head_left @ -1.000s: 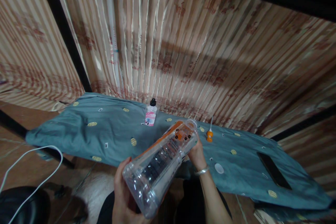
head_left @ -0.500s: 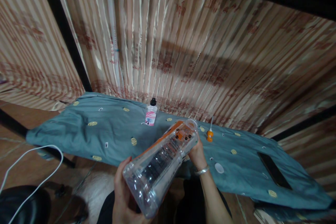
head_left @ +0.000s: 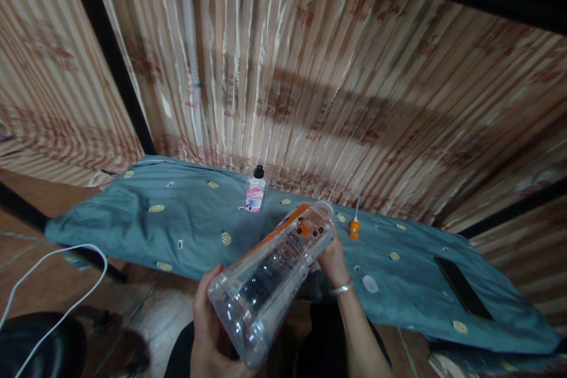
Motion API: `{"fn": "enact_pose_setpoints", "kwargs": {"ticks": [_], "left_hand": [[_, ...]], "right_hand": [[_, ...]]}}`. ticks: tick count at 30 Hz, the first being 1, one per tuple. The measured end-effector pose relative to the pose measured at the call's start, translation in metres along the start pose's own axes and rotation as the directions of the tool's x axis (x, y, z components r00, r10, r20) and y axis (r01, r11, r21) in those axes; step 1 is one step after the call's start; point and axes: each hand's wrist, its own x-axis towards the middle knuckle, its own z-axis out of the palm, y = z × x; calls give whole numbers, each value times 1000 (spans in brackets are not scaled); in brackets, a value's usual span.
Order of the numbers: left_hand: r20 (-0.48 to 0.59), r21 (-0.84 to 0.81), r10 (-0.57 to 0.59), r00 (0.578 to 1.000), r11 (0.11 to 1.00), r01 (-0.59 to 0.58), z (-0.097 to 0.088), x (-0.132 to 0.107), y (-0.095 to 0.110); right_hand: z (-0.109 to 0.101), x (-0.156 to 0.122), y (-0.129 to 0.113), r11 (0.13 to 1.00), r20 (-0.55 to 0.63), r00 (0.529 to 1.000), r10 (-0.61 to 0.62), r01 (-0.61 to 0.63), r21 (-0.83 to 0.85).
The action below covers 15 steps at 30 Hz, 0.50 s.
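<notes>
A large clear plastic bottle [head_left: 270, 283] with an orange label is tilted across my lap, its open mouth pointing up and to the right. My left hand [head_left: 208, 331] grips its base end, thumb along the side. Around the neck end is my right hand [head_left: 332, 260], its fingers mostly hidden behind the bottle; a silver bangle circles that wrist. To the right of the bottle's mouth, an orange pump cap [head_left: 354, 229] with a thin pale tube lies on the teal cloth. A small bottle [head_left: 254, 194] with a black cap and pink label stands farther back.
The teal patterned cloth [head_left: 190, 212] covers a low table with black metal legs. On it lie a dark phone [head_left: 463, 287] and a white round disc [head_left: 370, 283]. A striped curtain [head_left: 283, 71] hangs behind. A white cable [head_left: 66, 248] loops at the left over a black stool [head_left: 39, 345].
</notes>
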Motion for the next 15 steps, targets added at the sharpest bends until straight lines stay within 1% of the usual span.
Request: {"fn": "enact_pose_setpoints", "kwargs": {"ticks": [4,8,11,15], "left_hand": [[2,3,37,999,999,-37,0,-1,-2],[-13,-51,-16,1000,999,15,-1,-1,-2],[-8,-35,5,1000,999,-6,0,-2,-2],[-9,-71,-31,999,997,30,-1,0,1]], "right_hand": [[-1,0,-2,999,18,999,29,-29,15],[-2,1,-7,998,7,999,54,-54,23],[-2,1,-10,997,14,998,68,-68,43],[-2,1,-10,998,18,999,39,-39,41]]}}
